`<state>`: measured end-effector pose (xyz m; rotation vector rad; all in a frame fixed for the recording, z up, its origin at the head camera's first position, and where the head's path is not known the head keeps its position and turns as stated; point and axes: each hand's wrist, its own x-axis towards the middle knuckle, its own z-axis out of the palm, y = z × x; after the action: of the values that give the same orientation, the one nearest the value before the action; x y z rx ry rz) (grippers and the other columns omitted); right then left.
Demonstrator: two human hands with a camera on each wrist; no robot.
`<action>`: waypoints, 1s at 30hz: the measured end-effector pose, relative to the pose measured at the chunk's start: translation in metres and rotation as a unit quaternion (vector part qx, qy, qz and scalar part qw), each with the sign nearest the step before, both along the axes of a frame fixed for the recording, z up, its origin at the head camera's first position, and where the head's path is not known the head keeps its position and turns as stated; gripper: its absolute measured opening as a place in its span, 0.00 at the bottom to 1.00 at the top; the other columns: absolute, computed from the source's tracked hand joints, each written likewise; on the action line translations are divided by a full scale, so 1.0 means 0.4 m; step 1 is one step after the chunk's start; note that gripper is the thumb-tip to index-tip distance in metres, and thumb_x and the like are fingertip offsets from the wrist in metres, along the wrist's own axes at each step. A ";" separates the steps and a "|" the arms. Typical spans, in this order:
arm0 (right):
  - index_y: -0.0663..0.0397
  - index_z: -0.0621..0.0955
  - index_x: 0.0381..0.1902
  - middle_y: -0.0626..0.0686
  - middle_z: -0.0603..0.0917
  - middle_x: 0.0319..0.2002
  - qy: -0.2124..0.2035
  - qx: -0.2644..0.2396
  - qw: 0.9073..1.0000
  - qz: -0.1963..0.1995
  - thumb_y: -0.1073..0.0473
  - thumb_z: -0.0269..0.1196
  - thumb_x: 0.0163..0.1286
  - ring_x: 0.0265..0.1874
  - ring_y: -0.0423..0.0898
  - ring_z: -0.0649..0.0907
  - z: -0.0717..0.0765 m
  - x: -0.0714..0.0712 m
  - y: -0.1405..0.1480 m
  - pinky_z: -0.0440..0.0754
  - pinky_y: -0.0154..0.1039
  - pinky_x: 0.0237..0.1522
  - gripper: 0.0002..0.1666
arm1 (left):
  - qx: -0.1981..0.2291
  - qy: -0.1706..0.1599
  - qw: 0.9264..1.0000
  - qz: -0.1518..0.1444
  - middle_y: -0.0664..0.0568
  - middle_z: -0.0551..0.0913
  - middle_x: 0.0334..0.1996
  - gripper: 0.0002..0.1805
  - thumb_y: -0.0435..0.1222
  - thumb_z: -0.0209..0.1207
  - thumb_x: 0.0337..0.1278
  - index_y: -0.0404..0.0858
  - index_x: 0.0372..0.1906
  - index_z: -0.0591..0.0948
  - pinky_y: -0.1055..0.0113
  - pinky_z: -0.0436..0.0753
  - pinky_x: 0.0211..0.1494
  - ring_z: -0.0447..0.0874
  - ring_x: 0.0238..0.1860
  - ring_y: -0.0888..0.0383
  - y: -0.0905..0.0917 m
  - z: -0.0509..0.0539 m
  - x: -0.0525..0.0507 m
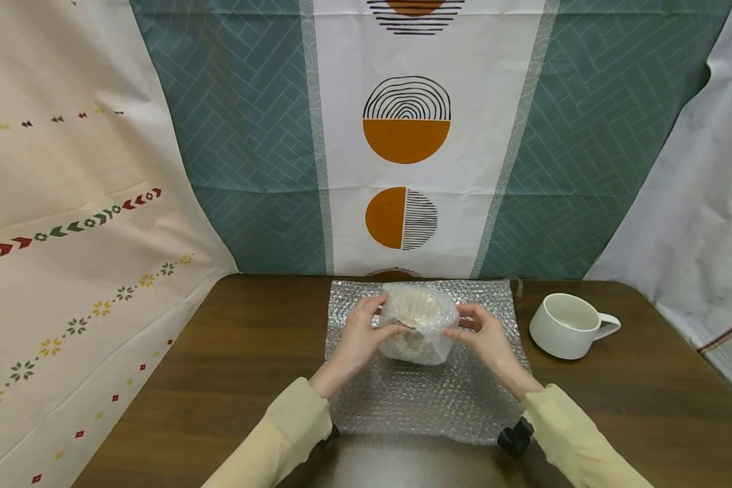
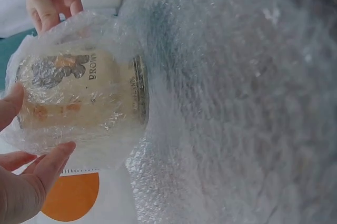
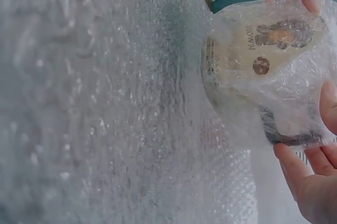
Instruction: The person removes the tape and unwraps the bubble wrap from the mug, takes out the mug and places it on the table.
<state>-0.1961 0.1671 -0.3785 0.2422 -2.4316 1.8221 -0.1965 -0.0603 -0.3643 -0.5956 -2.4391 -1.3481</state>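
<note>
Here, our left hand (image 1: pixel 364 329) and right hand (image 1: pixel 483 333), fingers clamped on a wrapped cup (image 1: pixel 419 332), bubble-wrap sheet (image 1: pixel 427 407) beneath, white mug (image 1: pixel 562 332) near the far right corner of the surface (image 1: pixel 665 407).

Nook of patterned cloths (image 1: pixel 250 149), wooden table (image 1: pixel 244 352)

- the left hand (image 1: pixel 366 327) and right hand (image 1: pixel 483 337) grip a bubble-wrapped bundle (image 1: pixel 419 325) from opposite sides;
- a bubble-wrap sheet (image 1: pixel 423 403) spreads beneath the bundle, on a brown wooden table (image 1: pixel 244 352);
- a white mug (image 1: pixel 558 332) stands upright beside the sheet, handle pointing right;
- a cloth (image 1: pixel 348 102) with orange half-circles hangs behind
</note>
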 end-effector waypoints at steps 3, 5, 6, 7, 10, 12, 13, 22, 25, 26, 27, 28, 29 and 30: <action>0.69 0.70 0.51 0.64 0.71 0.51 0.005 0.007 1.000 -0.004 0.68 0.67 0.54 0.49 0.59 0.73 0.005 0.004 0.000 0.76 0.45 0.42 0.27 | -0.002 -0.006 1.000 -0.016 0.43 0.73 0.46 0.35 0.38 0.67 0.44 0.27 0.58 0.68 0.58 0.74 0.45 0.72 0.46 0.49 -0.005 0.009 -0.002; 0.68 0.70 0.49 0.63 0.71 0.51 0.010 0.011 1.000 -0.005 0.68 0.67 0.54 0.48 0.59 0.73 0.009 0.008 0.000 0.76 0.45 0.41 0.26 | -0.004 -0.010 1.000 -0.027 0.42 0.73 0.46 0.35 0.37 0.66 0.45 0.27 0.59 0.67 0.57 0.73 0.47 0.71 0.47 0.49 -0.008 0.016 -0.004; 0.68 0.71 0.49 0.63 0.71 0.50 0.012 0.013 1.000 -0.006 0.68 0.67 0.54 0.48 0.59 0.74 0.011 0.009 0.000 0.76 0.44 0.40 0.25 | -0.006 -0.012 0.999 -0.032 0.42 0.73 0.47 0.35 0.37 0.65 0.46 0.27 0.60 0.67 0.56 0.72 0.47 0.70 0.48 0.49 -0.010 0.019 -0.005; 0.68 0.71 0.47 0.63 0.71 0.49 0.016 0.017 1.000 -0.008 0.68 0.67 0.54 0.47 0.59 0.74 0.013 0.011 0.000 0.77 0.44 0.39 0.25 | -0.008 -0.014 0.999 -0.036 0.42 0.73 0.47 0.35 0.37 0.65 0.47 0.27 0.60 0.66 0.56 0.71 0.48 0.70 0.49 0.49 -0.012 0.021 -0.006; 0.67 0.72 0.44 0.62 0.73 0.46 0.022 0.029 0.999 -0.015 0.67 0.68 0.53 0.44 0.58 0.76 0.016 0.017 -0.001 0.77 0.42 0.38 0.22 | -0.013 -0.022 0.999 -0.045 0.41 0.72 0.51 0.35 0.37 0.64 0.49 0.28 0.61 0.65 0.55 0.70 0.51 0.69 0.51 0.49 -0.016 0.025 -0.008; 0.66 0.73 0.42 0.61 0.75 0.44 0.026 0.043 0.998 -0.023 0.67 0.69 0.52 0.42 0.57 0.77 0.017 0.021 -0.003 0.77 0.41 0.37 0.22 | -0.017 -0.025 0.998 -0.048 0.40 0.71 0.53 0.35 0.37 0.63 0.49 0.28 0.61 0.65 0.56 0.69 0.52 0.69 0.52 0.48 -0.017 0.024 -0.011; 0.66 0.73 0.42 0.61 0.75 0.43 0.027 0.050 0.998 -0.027 0.66 0.69 0.51 0.41 0.57 0.78 0.017 0.024 -0.003 0.77 0.41 0.36 0.22 | -0.018 -0.026 0.998 -0.050 0.40 0.70 0.53 0.35 0.37 0.63 0.49 0.28 0.62 0.65 0.56 0.69 0.52 0.69 0.53 0.48 -0.018 0.024 -0.011; 0.65 0.72 0.39 0.60 0.76 0.41 0.006 0.075 0.996 -0.046 0.61 0.71 0.50 0.39 0.56 0.79 0.017 0.032 -0.009 0.77 0.41 0.33 0.24 | -0.020 -0.047 0.996 -0.068 0.38 0.64 0.60 0.34 0.37 0.61 0.52 0.29 0.63 0.63 0.56 0.63 0.58 0.61 0.60 0.46 -0.025 0.004 -0.026; 0.65 0.72 0.37 0.59 0.76 0.40 0.002 0.076 0.996 -0.046 0.62 0.72 0.49 0.37 0.55 0.79 0.012 0.033 -0.010 0.77 0.39 0.31 0.23 | -0.022 -0.054 0.995 -0.076 0.37 0.62 0.61 0.34 0.36 0.60 0.53 0.28 0.64 0.62 0.55 0.61 0.59 0.58 0.61 0.46 -0.027 -0.003 -0.029; 0.65 0.72 0.37 0.59 0.76 0.40 0.002 0.076 0.996 -0.046 0.62 0.72 0.48 0.36 0.55 0.79 0.009 0.033 -0.011 0.76 0.39 0.30 0.23 | -0.021 -0.057 0.995 -0.079 0.37 0.62 0.62 0.34 0.36 0.60 0.53 0.28 0.64 0.62 0.55 0.60 0.59 0.58 0.62 0.46 -0.027 -0.005 -0.029; 0.64 0.72 0.36 0.59 0.76 0.40 0.001 0.075 0.996 -0.047 0.62 0.72 0.48 0.36 0.54 0.79 0.007 0.033 -0.012 0.76 0.39 0.30 0.23 | -0.021 -0.061 0.995 -0.082 0.37 0.61 0.62 0.34 0.36 0.60 0.53 0.28 0.64 0.61 0.55 0.60 0.60 0.57 0.62 0.46 -0.028 -0.008 -0.030; 0.64 0.72 0.35 0.59 0.76 0.40 0.000 0.076 0.996 -0.047 0.62 0.72 0.47 0.35 0.54 0.79 0.005 0.034 -0.012 0.76 0.38 0.29 0.23 | -0.020 -0.065 0.994 -0.085 0.37 0.61 0.62 0.34 0.35 0.60 0.53 0.29 0.64 0.61 0.55 0.60 0.60 0.57 0.62 0.46 -0.029 -0.010 -0.031; 0.64 0.72 0.35 0.59 0.76 0.40 -0.001 0.077 0.996 -0.048 0.62 0.73 0.47 0.35 0.54 0.79 0.004 0.035 -0.013 0.76 0.38 0.28 0.23 | -0.020 -0.068 0.994 -0.087 0.38 0.61 0.62 0.34 0.35 0.59 0.54 0.29 0.64 0.61 0.55 0.60 0.60 0.57 0.62 0.46 -0.029 -0.012 -0.031; 0.64 0.71 0.34 0.59 0.76 0.40 -0.003 0.077 0.996 -0.047 0.62 0.73 0.47 0.35 0.54 0.79 0.002 0.035 -0.013 0.76 0.38 0.28 0.23 | -0.018 -0.070 0.993 -0.089 0.38 0.61 0.62 0.34 0.35 0.59 0.54 0.29 0.64 0.61 0.55 0.60 0.60 0.57 0.62 0.46 -0.029 -0.014 -0.032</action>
<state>-0.1820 0.1618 -0.3777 0.1310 -2.5439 1.6015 -0.2094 -0.0721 -0.3700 -0.7668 -2.5782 -1.4626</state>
